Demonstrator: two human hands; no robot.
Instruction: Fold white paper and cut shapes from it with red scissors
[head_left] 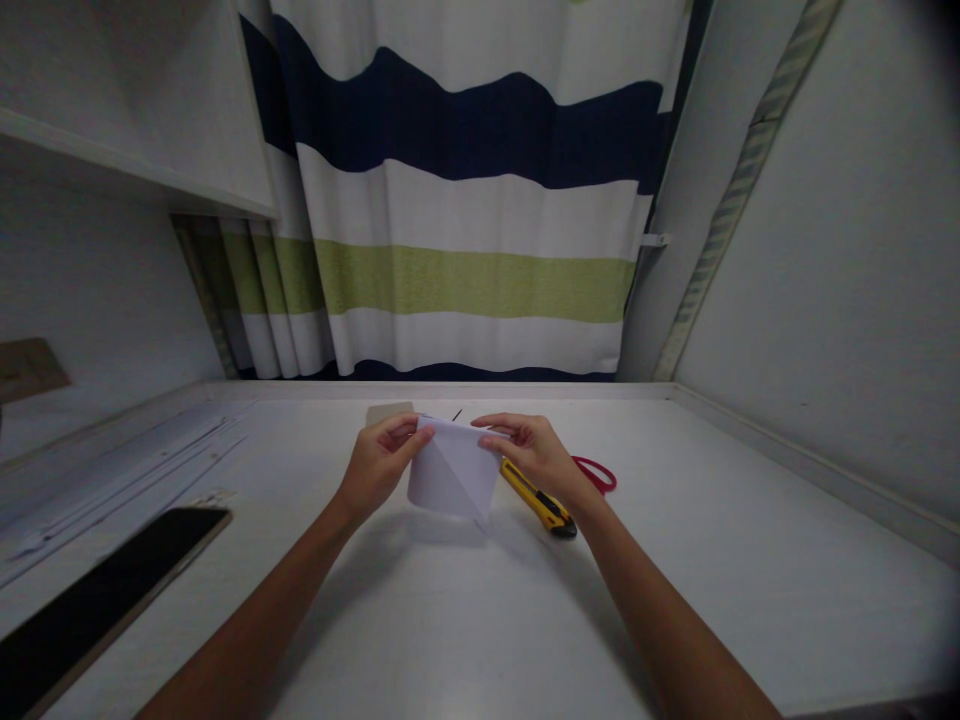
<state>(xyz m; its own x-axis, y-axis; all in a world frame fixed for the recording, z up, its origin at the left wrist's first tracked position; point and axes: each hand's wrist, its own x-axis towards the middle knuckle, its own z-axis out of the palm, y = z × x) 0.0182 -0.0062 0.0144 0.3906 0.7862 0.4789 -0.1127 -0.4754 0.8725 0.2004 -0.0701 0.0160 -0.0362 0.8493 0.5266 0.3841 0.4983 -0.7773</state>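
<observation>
A sheet of white paper (456, 470) with a diagonal crease hangs between my two hands, just above the white table. My left hand (382, 458) pinches its upper left corner between thumb and fingers. At the upper right corner, my right hand (531, 448) grips the paper's top edge the same way. Below my right hand lies a yellow and black utility knife (536, 497), partly covered by the hand. Red scissor-like handles (598, 474) show behind my right wrist; the rest is hidden. The tip of a thin dark object (457, 414) pokes out behind the paper.
A dark-screened phone or tablet (105, 600) lies at the left front. Several paper sheets or strips (142, 475) lie along the left wall. A greyish flat piece (388, 411) sits behind my left hand. A striped curtain (465, 220) hangs at the back.
</observation>
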